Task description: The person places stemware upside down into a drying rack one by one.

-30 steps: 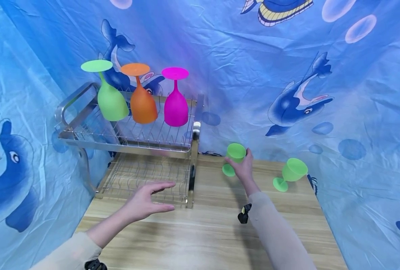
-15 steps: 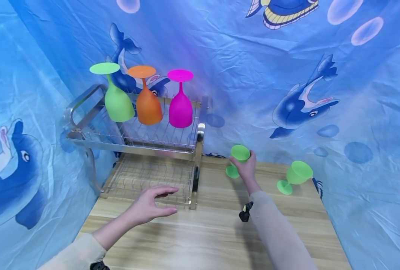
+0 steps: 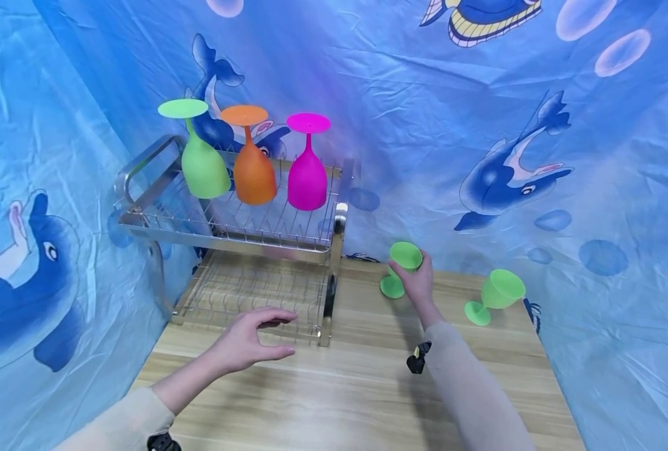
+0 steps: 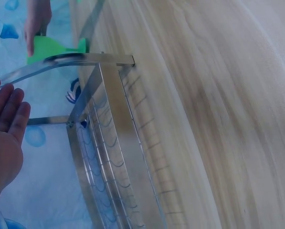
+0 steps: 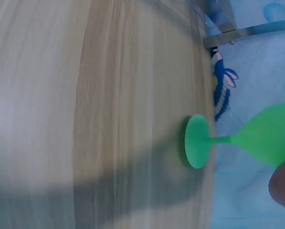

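My right hand [image 3: 420, 285] holds a green plastic goblet [image 3: 405, 255] by its bowl, thumb on one side and fingers on the other. The goblet stands upright; in the right wrist view its round foot [image 5: 197, 141] is at the tabletop, with part of the bowl and most of the hand out of frame. My left hand [image 3: 246, 343] hovers in front of the dish rack [image 3: 255, 246], thumb and fingers spread apart with nothing between them. A second green goblet [image 3: 500, 290] stands upright on the table to the right.
Upside down on the rack's upper tier are a green goblet [image 3: 205, 169], an orange goblet [image 3: 254, 177] and a magenta goblet [image 3: 308, 181]. The lower wire tier [image 3: 255, 288] sits above the wooden table [image 3: 323, 401]. A blue dolphin-print curtain [image 3: 401, 156] hangs behind and at both sides.
The head view has swung a little left, so the rack and goblets appear farther right. My right hand stays on the same goblet; my left hand is nearly still.
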Demonstrator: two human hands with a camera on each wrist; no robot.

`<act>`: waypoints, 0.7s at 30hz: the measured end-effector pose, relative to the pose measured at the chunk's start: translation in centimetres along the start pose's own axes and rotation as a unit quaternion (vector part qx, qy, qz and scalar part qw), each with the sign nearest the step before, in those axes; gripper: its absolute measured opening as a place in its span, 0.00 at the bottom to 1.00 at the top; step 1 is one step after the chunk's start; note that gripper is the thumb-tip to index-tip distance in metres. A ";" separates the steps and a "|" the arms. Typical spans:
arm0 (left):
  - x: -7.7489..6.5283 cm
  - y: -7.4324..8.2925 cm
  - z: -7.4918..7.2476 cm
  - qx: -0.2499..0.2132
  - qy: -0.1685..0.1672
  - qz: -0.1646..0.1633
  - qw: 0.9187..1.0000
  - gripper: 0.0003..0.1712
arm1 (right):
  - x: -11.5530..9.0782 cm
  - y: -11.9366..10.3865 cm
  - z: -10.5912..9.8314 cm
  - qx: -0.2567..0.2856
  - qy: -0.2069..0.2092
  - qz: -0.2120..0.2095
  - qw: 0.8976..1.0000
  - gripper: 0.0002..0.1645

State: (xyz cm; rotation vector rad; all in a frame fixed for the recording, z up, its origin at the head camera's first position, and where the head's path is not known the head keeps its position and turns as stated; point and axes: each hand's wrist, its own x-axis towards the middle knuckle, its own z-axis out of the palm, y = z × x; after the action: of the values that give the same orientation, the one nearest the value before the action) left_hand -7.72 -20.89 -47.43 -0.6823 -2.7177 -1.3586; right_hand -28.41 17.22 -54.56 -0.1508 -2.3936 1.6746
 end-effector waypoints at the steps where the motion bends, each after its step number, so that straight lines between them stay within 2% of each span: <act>1: 0.0 0.0 0.0 0.000 -0.001 0.002 1.000 0.33 | -0.2 -0.2 -0.4 0.005 -0.005 -0.004 1.000 0.63; 7: 0.4 -0.1 0.2 0.000 -0.004 0.018 1.000 0.32 | -2.2 -1.8 -3.4 0.064 -0.046 -0.025 0.997 0.58; 11: 0.8 0.1 0.5 -0.001 -0.010 0.022 1.000 0.33 | -4.0 -3.3 -5.8 0.094 -0.089 -0.020 0.991 0.58; 15: 1.3 0.5 0.7 0.001 -0.018 0.019 1.000 0.33 | -6.0 -4.9 -8.0 0.084 -0.129 -0.013 0.988 0.56; 21: 2.2 1.2 1.2 0.010 -0.027 0.021 0.999 0.33 | -9.1 -6.8 -10.0 0.104 -0.179 -0.019 0.978 0.45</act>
State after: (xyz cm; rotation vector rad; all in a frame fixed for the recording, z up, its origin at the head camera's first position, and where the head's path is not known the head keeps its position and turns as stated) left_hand -9.08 -18.55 -46.77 -0.7800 -2.7368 -1.3221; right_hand -16.91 22.12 -45.94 0.2507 -2.4139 2.0693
